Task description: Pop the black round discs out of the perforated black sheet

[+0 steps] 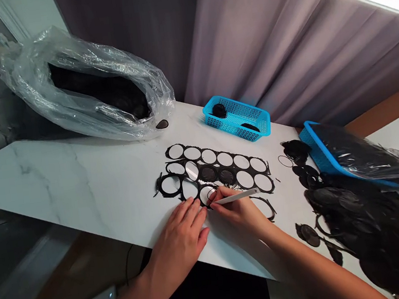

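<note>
A black sheet with rows of round openings (216, 149) lies on the white marbled table (116, 190). Two of its circles are filled with dark discs (208, 174). My right hand (237, 207) is closed around a slim white pen-like tool (240, 195), its tip down at an opening in the front row. Close beside it, my left hand (180, 225) lies palm down at the sheet's front edge, fingers stretched out and holding nothing. Part of the front row is hidden under my right hand.
At the back left stands a clear plastic bag (107, 117) with black material inside. A blue basket (233, 125) sits behind the sheet. On the right are another blue basket (323, 153) and a heap of black pieces (371, 225).
</note>
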